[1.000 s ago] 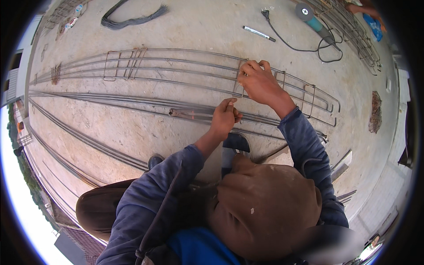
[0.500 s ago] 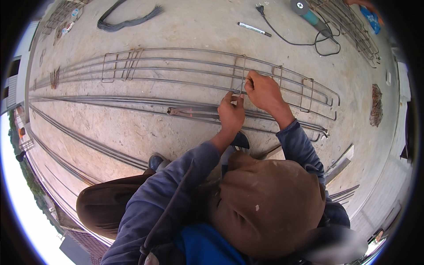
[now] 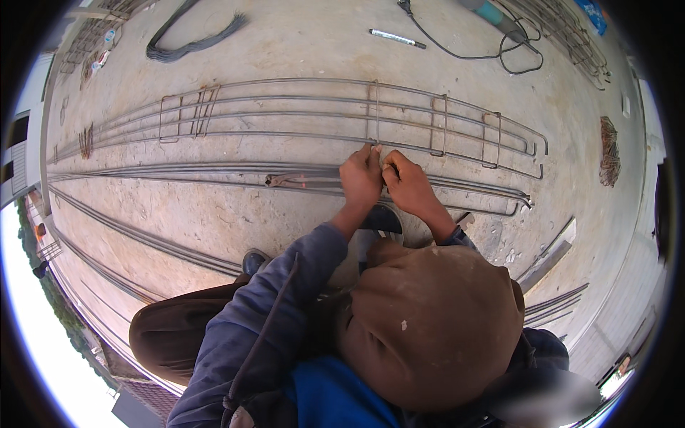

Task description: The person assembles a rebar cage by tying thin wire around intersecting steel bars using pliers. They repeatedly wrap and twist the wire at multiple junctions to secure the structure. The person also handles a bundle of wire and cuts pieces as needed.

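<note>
A long cage of thin steel reinforcing bars [image 3: 285, 98] lies on the concrete in front of me, with rectangular stirrups around it. My left hand [image 3: 362, 176] is closed, its fingertips pinching at the near lower corner of one stirrup [image 3: 377, 110], where it meets the nearest bar. Close by on the right, my right hand [image 3: 409, 183] is also closed, thumb against curled fingers, just below that corner. Whatever it grips is too thin or hidden to make out. Rusty pincers [image 3: 285, 179] rest across loose straight bars [image 3: 207, 168] left of my hands.
Beyond the cage are a bundle of dark tie wire [image 3: 193, 51], a marker pen [image 3: 397, 38] and an angle grinder [image 3: 499, 21] with its black cord [image 3: 471, 57]. A rusty bundle of stirrups [image 3: 609, 153] lies far right. More bars [image 3: 143, 227] run along the left.
My right hand has come down from above the nearest bar of the cage toward me, now beside my left hand. My left hand stays at the same stirrup corner. The view has shifted slightly.
</note>
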